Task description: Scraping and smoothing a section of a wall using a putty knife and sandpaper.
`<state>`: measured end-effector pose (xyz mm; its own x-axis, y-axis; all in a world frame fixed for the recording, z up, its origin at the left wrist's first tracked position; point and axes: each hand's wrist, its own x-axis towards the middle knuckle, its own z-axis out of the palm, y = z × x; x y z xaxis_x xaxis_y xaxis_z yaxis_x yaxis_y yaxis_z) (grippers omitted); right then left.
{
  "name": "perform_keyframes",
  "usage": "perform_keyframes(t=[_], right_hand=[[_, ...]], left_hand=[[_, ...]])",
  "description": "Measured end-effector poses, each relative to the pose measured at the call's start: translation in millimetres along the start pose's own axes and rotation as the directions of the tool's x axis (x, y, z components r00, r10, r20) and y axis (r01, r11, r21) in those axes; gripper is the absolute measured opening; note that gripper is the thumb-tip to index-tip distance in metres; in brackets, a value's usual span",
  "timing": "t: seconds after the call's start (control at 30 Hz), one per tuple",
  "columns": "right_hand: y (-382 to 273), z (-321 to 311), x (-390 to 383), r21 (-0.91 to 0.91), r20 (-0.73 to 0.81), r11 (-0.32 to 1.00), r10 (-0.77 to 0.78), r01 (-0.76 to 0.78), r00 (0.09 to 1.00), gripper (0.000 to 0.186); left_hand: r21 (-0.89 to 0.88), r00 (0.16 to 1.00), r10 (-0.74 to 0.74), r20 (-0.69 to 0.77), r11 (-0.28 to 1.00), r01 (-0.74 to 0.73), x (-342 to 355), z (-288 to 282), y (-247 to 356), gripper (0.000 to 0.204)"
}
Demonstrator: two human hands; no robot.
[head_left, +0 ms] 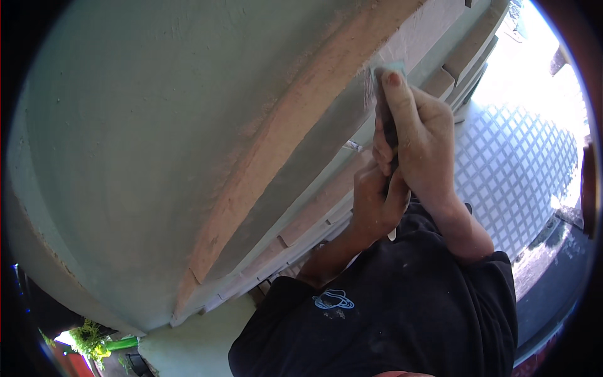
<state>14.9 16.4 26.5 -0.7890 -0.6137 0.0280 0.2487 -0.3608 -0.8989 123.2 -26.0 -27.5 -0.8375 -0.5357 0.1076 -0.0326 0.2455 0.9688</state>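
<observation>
Both my hands are raised together against an overhead surface. My right hand (427,135) is closed round a flat, scraper-like tool (391,119) with a dark body and a pale bluish edge. Its thumb presses along the tool near that edge, which meets a pinkish smoothed strip (418,38). Just below, my left hand (375,191) is closed round the lower part of the same tool, its fingers partly hidden by the right hand. A small pale tip shows under the hands. The tool's exact kind is hard to make out.
A broad grey-green plastered surface (144,125) fills the left, crossed by a raised brownish band (270,144). Stepped mouldings (465,53) run beside the hands. A lattice-patterned pale surface (518,169) lies at right. Green plants (91,339) show at lower left.
</observation>
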Motion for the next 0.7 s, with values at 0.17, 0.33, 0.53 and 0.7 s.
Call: perform_keyframes(t=[0.17,0.33,0.53,0.7], right_hand=[[7,-3,0,-0.002,0.018,0.998,0.058,-0.058,0.998,0.053],[5,-1,0,0.023,0.031,0.999,0.032,-0.033,0.999,0.053],[-12,1,5,0.008,0.047,0.998,-0.064,0.063,0.997,0.054],[8,-2,-3,0.056,0.045,0.996,0.073,-0.076,0.996,0.055]], left_hand=[[0.008,0.996,0.076,-0.046,0.997,-0.075,0,4,-11,0.025],[0.044,0.986,0.163,-0.034,0.986,-0.161,3,2,-6,0.026],[0.054,0.993,0.109,-0.045,0.993,-0.107,12,1,14,0.027],[0.024,0.992,0.049,-0.119,0.999,-0.047,-5,7,-1,0.026]])
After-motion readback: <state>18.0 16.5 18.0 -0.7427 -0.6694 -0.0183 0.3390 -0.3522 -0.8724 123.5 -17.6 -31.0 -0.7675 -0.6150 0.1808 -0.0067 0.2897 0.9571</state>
